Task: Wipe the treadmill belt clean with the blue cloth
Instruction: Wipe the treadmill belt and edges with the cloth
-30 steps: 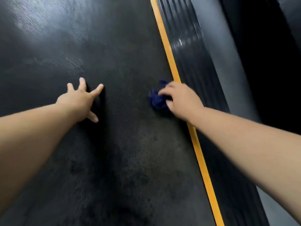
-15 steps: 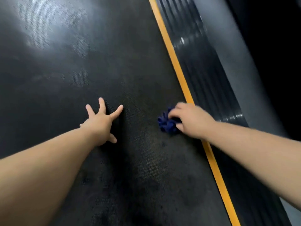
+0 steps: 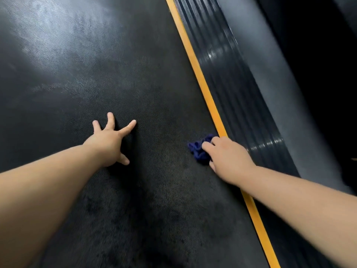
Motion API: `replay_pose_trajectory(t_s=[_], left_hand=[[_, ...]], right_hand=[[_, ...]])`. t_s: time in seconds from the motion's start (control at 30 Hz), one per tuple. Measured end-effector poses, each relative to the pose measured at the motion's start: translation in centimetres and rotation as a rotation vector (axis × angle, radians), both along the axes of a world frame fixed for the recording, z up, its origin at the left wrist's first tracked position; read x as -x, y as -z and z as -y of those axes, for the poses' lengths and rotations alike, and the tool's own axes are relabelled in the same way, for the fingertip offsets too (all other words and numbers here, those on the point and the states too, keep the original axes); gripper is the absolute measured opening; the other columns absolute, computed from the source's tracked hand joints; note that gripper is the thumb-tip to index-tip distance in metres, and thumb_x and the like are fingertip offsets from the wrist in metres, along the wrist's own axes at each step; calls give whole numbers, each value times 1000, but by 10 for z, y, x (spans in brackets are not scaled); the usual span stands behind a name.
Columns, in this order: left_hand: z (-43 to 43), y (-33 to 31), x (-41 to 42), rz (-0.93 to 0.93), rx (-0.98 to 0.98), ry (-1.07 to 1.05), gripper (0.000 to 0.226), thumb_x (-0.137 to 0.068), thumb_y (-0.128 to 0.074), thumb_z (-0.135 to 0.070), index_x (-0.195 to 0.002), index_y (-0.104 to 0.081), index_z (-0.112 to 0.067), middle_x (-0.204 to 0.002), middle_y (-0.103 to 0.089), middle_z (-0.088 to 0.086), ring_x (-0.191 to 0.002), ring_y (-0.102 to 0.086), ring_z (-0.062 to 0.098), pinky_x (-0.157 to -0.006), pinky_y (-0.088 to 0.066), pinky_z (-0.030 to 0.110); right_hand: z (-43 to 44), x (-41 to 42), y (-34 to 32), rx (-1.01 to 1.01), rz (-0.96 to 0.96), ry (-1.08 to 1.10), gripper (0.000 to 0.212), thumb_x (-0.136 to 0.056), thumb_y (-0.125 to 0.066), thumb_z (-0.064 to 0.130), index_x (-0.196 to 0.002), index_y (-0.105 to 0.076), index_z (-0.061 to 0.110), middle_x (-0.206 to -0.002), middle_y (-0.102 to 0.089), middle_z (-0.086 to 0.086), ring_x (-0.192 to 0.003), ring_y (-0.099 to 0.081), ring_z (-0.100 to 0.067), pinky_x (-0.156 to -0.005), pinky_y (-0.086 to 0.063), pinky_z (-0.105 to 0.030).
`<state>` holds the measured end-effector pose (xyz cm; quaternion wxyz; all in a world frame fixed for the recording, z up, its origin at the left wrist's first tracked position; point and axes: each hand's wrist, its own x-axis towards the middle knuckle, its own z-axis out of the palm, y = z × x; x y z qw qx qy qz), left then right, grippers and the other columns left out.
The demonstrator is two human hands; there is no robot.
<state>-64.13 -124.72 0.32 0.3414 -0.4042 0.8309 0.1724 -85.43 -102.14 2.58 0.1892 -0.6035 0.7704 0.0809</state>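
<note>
The black textured treadmill belt (image 3: 108, 60) fills most of the view, with dusty grey smears in its lower middle. A bunched dark blue cloth (image 3: 199, 151) lies on the belt close to its right edge. My right hand (image 3: 226, 159) grips the cloth from the right, fingers curled over it and pressing it onto the belt. My left hand (image 3: 108, 142) rests flat on the belt to the left, fingers spread wide, holding nothing.
A yellow stripe (image 3: 202, 84) runs along the belt's right edge. Beyond it lies the ribbed black side rail (image 3: 231, 78) and a grey outer frame (image 3: 270, 60). Dark floor lies at the far right.
My right hand has pulled the cloth back along the belt's right edge toward me. The view has shifted, so both hands sit lower in the frame. My left hand stays flat.
</note>
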Motion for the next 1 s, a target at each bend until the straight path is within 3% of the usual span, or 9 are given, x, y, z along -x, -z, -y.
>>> replay_pose_trajectory(t_s=[0.1, 0.2, 0.33, 0.5, 0.63, 0.8, 1.0], left_hand=[[0, 0, 1, 3, 14, 12, 121, -64, -82, -46, -139, 12, -58, -152, 30, 7, -139, 9, 50, -106, -29, 62], [-2, -3, 3, 15, 23, 4, 121, -65, -82, -45, -139, 12, -58, -153, 29, 7, -140, 8, 50, -106, -29, 62], [-7, -2, -1, -31, 27, -47, 117, -67, -83, -38, -141, 5, -58, -155, 24, 5, -141, 9, 45, -107, -27, 62], [-5, 0, -8, -62, -4, -47, 114, -67, -82, -39, -142, 2, -56, -156, 23, 4, -141, 9, 46, -109, -24, 62], [-2, 4, -7, -66, 1, -39, 115, -66, -82, -39, -143, 2, -55, -155, 25, 5, -140, 10, 49, -108, -25, 62], [-1, 4, -6, -55, 25, -15, 115, -67, -81, -42, -143, 3, -55, -155, 23, 6, -140, 8, 49, -107, -27, 62], [-19, -5, -5, -105, 105, 15, 108, -74, -78, -35, -145, 2, -51, -157, 12, 8, -143, -3, 40, -107, -30, 58]], right_hand=[[16, 13, 6, 138, 57, 93, 28, -86, -58, 23, -114, -52, 19, -112, -52, -5, -103, -49, -29, -77, -50, -42], [57, 23, 15, 281, -1, 139, 37, -87, -58, 13, -124, -52, 17, -124, -50, -7, -107, -46, -32, -79, -48, -41], [77, 16, 26, 185, -77, 137, 37, -91, -52, 15, -128, -46, 19, -129, -47, -8, -113, -43, -32, -75, -41, -37], [5, 2, 13, 111, 33, 58, 27, -85, -56, 25, -111, -56, 17, -111, -55, -7, -99, -51, -30, -76, -51, -41], [-36, -18, 1, -31, 183, 47, 29, -87, -55, 33, -116, -56, 26, -112, -52, 3, -101, -50, -20, -77, -50, -35], [22, 21, 7, 317, 134, 188, 33, -83, -62, 15, -116, -62, 17, -117, -56, -8, -102, -52, -32, -81, -50, -41], [15, 7, 9, 57, 49, 96, 32, -89, -55, 27, -121, -53, 21, -116, -53, -4, -107, -50, -26, -81, -49, -39]])
